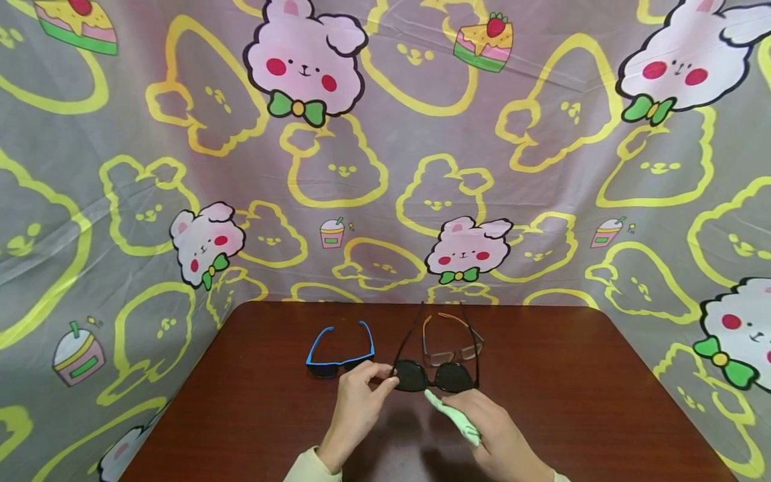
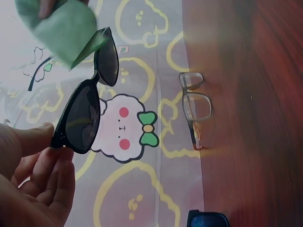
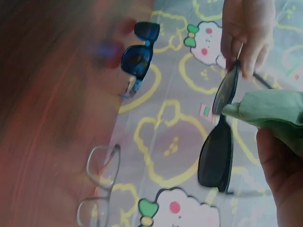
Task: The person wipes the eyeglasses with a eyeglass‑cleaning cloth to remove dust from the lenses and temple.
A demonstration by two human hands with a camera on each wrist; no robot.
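Right hand (image 1: 504, 434) holds cloth (image 1: 458, 419) – perhaps touching black sunglasses (image 1: 412, 376) left hand (image 1: 358, 400) pinches.

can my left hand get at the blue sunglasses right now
Probably not yet: your left hand pinches the black sunglasses. With that grip freed, likely yes: the blue sunglasses lie close by, nothing visible between.

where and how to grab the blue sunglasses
Probably the left temple of the blue sunglasses, near the hinge, from the left: the open temples point away from the person, clear of the lenses; the left grip partly hides the right lens in the head view.
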